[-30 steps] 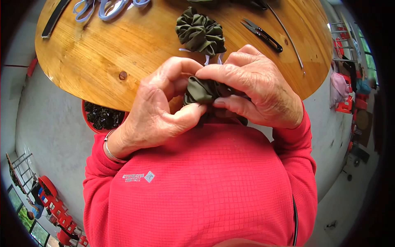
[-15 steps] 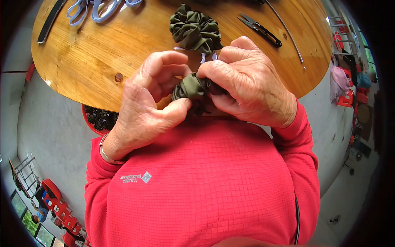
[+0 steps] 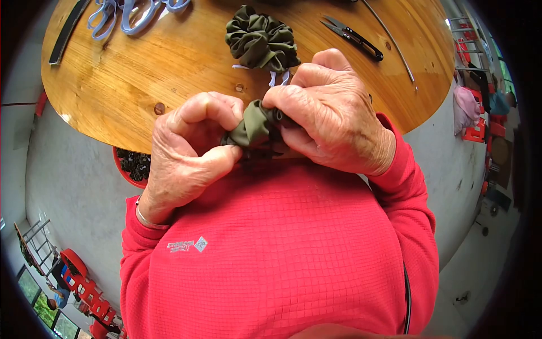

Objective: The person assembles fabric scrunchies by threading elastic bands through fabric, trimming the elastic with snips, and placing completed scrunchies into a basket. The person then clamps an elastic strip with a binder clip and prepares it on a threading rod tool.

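Note:
Both hands hold an olive-green fabric scrunchie [image 3: 253, 125] just above my lap, at the table's near edge. My left hand [image 3: 189, 147] pinches its left end between thumb and fingers. Closed on the bunched right end is my right hand [image 3: 333, 113], its fingertips partly hiding the cloth. Between the hands the fabric is stretched fairly smooth. Beyond them on the table lies a gathered olive-green scrunchie [image 3: 262, 39], with white elastic ends [image 3: 273, 78] showing at its near side.
Thread snips [image 3: 354, 38] and a thin metal rod [image 3: 395, 51] lie right on the wooden table [image 3: 113, 85]. White elastic loops [image 3: 138, 17] and a black strip [image 3: 69, 34] are at the far left. Below the edge stands a red basin [image 3: 121, 174] of dark pieces.
My left hand has moved left and its fingers have closed onto the scrunchie's left end. The cloth between the hands is more stretched out. My right hand keeps its hold.

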The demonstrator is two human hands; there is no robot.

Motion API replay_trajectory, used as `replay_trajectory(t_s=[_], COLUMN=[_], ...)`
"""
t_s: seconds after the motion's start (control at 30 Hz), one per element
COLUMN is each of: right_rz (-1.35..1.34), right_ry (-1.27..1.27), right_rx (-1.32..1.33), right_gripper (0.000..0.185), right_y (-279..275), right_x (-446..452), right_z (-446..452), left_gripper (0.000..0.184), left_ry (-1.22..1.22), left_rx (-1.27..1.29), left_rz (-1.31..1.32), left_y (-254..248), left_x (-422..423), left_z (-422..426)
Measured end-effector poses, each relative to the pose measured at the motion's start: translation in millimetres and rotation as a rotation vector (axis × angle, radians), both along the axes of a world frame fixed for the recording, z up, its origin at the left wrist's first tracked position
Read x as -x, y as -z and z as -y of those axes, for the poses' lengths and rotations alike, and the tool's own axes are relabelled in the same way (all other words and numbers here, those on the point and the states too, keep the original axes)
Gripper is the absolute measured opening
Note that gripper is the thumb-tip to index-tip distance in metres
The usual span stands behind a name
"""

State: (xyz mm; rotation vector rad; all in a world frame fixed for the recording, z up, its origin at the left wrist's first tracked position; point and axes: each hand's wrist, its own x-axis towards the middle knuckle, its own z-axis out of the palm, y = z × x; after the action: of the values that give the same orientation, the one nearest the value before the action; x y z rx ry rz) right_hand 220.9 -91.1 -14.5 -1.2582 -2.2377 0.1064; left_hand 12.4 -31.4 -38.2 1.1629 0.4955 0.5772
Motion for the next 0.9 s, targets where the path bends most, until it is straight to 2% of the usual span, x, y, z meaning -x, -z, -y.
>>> replay_trajectory(t_s=[0.1,0.2,0.23,0.43,0.53,0.63,0.73,0.87,0.9], right_rz=[0.012,0.002,-0.008,-0.053,-0.023,-0.061,-0.084,-0.14,-0.125], right_ry=[-0.024,-0.037,-0.039,-0.026,-0.005,0.029,0.027,-0.037,-0.034], right_rx=[0.003,-0.012,-0.014,-0.044,-0.05,-0.139,-0.139,-0.124,-0.127], right_gripper=[0.03,0.031,0.032,0.032,0.032,0.02,0.018,0.016,0.016], right_y=[3,5,5,8,7,14,14,17,18], right_x=[1,-1,-1,0,0,3,4,7,6], right_z=[-2,-2,-1,-2,0,-2,-2,-4,-4], left_gripper=[0.031,0.033,0.037,0.041,0.04,0.042,0.044,0.048,0.045], left_ry=[0.111,0.067,0.114,0.101,0.098,0.095,0.07,0.128,0.133], left_rx=[0.154,0.084,-0.102,0.039,0.02,-0.042,-0.047,-0.179,-0.121], left_rz=[-0.104,-0.108,-0.214,-0.235,-0.29,-0.314,-0.299,-0.366,-0.321], left_y=[-19,-23,-19,-22,-30,-28,-24,-31,-26], left_x=[-2,-16,-12,-15,-16,-9,-1,-9,-10], left_z=[-2,2,-2,-4,-1,3,8,4,4])
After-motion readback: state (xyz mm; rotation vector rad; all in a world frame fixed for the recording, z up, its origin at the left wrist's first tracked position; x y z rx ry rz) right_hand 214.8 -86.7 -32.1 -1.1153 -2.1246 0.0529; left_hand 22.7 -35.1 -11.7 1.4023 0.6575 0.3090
